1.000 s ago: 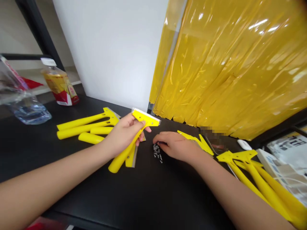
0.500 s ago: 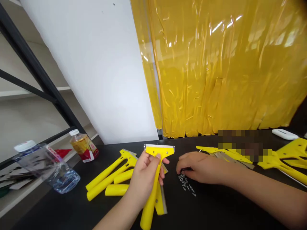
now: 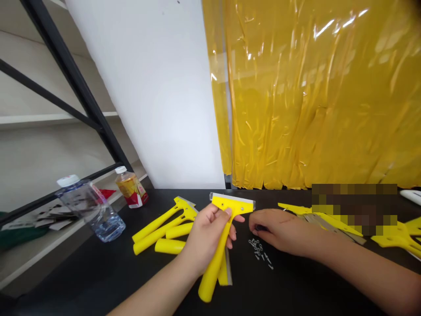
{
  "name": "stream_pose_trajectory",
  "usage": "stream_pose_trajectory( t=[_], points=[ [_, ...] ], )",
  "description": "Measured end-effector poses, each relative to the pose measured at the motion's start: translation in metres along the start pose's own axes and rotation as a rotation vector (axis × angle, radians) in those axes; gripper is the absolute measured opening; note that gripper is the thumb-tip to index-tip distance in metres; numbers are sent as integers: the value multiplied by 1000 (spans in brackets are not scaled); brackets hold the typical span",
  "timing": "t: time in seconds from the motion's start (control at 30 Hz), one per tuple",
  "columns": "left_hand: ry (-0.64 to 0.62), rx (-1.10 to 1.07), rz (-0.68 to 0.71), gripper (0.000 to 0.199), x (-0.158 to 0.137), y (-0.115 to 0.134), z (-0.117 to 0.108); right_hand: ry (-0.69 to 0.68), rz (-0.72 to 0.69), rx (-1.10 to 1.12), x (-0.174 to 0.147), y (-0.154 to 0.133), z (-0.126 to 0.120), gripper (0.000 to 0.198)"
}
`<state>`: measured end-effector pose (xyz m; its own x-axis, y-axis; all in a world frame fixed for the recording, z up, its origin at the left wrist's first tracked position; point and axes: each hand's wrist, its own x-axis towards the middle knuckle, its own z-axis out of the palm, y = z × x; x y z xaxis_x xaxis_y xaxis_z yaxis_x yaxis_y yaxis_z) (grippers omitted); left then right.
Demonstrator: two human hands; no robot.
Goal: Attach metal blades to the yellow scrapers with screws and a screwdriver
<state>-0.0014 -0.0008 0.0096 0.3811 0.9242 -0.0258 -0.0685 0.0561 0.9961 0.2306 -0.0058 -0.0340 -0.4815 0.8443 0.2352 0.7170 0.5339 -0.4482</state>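
- At the far left, well behind the held scraper (image 3: 222,247), you have a shelf (image 3: 36,118) with a black frame.
- Nearer than that, and well to the left of the held scraper, a clear bottle (image 3: 108,224) with a white cap rests on the black table (image 3: 243,296).
- Just beyond it, also left of the held scraper and farther from you, sits a smaller drink bottle (image 3: 132,188) with a red and gold label.
- A white panel (image 3: 154,101) rises behind the held scraper, mostly to its left.
- Close on the left of the held scraper lie several loose yellow scrapers (image 3: 154,235), some partly hidden by your arm.
- Your left hand (image 3: 210,228) grips the held scraper near its head, thumb on top and fingers wrapped underneath; its blade edge faces away from you.
- Below the held scraper, partly covered by it, lies another yellow scraper (image 3: 224,272).
- Just right of the held scraper, small metal pieces (image 3: 258,251) are scattered on the table.
- Your right hand (image 3: 279,226) is right of the held scraper, over the far edge of those pieces. Its fingers curl with a narrow gap to the thumb; whether they pinch anything, you cannot tell.
- Farther right of the held scraper, behind your right wrist, lie yellow parts and grey blades (image 3: 320,222), next to a pixelated patch.
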Motion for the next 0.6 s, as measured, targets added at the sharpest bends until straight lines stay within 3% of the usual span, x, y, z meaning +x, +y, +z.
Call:
stream_pose_trajectory(
  t=[0.1, 0.27, 0.43, 0.6],
  points=[
    [-129, -89, -20, 28, -4, 1, 1, 31, 38, 107, 2, -4, -9, 16],
    [-322, -135, -21, 29, -9, 1, 4, 28, 153, 603, 7, -20, -22, 17],
    [-378, -45, -50, 33, -11, -2, 4, -55, 396, 1043, 9, -38, -27, 43],
    [-396, 55, -88, 33, -9, -6, 1, -102, 414, 1206, 4, -49, -31, 38]
  ],
)
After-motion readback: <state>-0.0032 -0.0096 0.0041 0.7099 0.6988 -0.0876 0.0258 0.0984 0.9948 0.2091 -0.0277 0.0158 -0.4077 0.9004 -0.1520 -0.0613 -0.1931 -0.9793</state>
